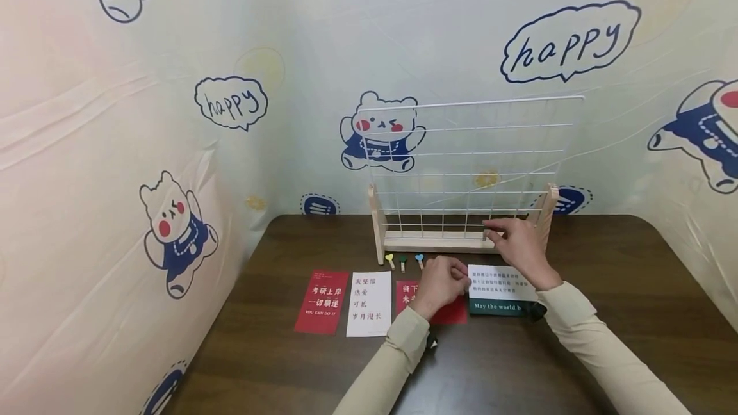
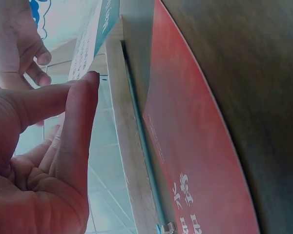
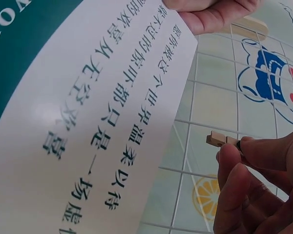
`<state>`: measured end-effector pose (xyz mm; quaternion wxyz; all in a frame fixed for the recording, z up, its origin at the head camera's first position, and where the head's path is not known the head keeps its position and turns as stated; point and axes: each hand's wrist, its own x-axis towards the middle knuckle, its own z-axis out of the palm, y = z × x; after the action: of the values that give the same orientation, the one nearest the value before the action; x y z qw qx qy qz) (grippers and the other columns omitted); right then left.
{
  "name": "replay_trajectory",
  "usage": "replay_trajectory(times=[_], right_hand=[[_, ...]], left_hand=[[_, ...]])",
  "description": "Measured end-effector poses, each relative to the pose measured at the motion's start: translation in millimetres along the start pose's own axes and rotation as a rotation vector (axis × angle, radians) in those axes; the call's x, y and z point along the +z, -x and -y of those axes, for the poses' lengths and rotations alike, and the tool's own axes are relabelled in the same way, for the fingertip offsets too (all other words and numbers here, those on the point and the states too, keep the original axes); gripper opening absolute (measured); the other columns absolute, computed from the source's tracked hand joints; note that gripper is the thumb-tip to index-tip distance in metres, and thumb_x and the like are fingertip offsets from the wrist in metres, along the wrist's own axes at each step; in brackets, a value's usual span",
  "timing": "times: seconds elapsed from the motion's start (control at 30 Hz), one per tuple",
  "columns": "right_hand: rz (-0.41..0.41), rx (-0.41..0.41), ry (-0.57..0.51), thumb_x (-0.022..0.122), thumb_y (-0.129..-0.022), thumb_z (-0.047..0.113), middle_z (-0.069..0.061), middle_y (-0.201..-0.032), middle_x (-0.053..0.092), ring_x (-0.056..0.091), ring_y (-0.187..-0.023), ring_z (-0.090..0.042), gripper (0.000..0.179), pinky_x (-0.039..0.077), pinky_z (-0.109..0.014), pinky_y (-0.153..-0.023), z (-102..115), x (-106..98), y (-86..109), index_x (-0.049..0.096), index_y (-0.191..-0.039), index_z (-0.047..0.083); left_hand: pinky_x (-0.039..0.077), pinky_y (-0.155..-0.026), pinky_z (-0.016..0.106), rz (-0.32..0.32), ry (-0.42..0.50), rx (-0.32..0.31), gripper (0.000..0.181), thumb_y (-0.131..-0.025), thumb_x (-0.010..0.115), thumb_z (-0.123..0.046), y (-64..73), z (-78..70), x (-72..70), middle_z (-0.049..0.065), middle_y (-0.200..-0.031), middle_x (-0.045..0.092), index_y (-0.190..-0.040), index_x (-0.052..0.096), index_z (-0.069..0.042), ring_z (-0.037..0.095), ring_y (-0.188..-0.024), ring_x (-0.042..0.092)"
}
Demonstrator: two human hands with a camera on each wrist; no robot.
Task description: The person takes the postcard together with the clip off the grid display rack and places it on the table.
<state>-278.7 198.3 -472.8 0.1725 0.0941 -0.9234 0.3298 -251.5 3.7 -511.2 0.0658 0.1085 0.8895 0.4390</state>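
Observation:
My left hand (image 1: 441, 284) pinches the edge of a white and green postcard (image 1: 498, 282) between thumb and finger. In the left wrist view the card (image 2: 88, 44) is raised on a slant, its corner at the fingertips. My right hand (image 1: 517, 245) is beyond the card, near the lower wires of a white grid rack (image 1: 461, 157). Between its thumb and fingers it holds a small wooden clothespin (image 3: 217, 139), clearest in the right wrist view; the pin's far end is hidden by the fingers. The rack stands upright in a wooden base (image 1: 438, 242).
Under my left wrist lies a red card (image 1: 452, 314), partly covered. To its left lie a white card (image 1: 369, 305) and another red card (image 1: 321, 303). Clothespins with yellow (image 1: 390, 260), green (image 1: 402, 262) and blue (image 1: 419, 260) hearts lie before the base. A printed curtain (image 1: 311, 114) hangs behind.

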Motion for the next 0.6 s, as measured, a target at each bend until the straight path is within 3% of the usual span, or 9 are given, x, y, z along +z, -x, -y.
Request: replay_trajectory(times=[0.27, 0.47, 0.6], right_hand=[[0.051, 0.035, 0.015, 0.071, -0.096, 0.01, -0.012, -0.069, 0.07, 0.048, -0.051, -0.015, 0.025, 0.032, -0.027, -0.045, -2.3, 7.3, 5.1, 0.077, -0.119, 0.001], [0.043, 0.008, 0.02, 0.072, -0.094, 0.008, -0.02, -0.095, 0.079, 0.053, -0.058, -0.015, 0.025, 0.034, -0.026, -0.05, -7.5, 13.5, 5.7, 0.077, -0.118, 0.001], [0.05, -0.003, 0.01, 0.074, -0.093, 0.007, -0.017, -0.094, 0.079, 0.062, -0.066, -0.018, 0.016, 0.041, -0.028, -0.059, -10.1, 16.5, 5.6, 0.078, -0.108, 0.003]], left_hand=[[0.052, -0.059, 0.016, 0.0, -0.015, 0.004, 0.009, -0.088, 0.083, -0.013, 3.5, 0.5, 3.1, -0.001, -0.076, 0.08, -0.095, 0.079, -0.008, -0.002, -0.056, 0.066], [0.052, -0.057, 0.016, 0.003, -0.01, -0.031, 0.01, -0.087, 0.084, -0.013, 4.6, 0.5, 5.0, -0.001, -0.074, 0.079, -0.094, 0.079, -0.008, -0.001, -0.055, 0.065], [0.052, -0.055, 0.017, -0.005, -0.008, -0.049, 0.009, -0.086, 0.085, -0.012, 4.3, 0.1, 5.3, -0.001, -0.073, 0.079, -0.093, 0.079, -0.007, 0.0, -0.054, 0.065]])
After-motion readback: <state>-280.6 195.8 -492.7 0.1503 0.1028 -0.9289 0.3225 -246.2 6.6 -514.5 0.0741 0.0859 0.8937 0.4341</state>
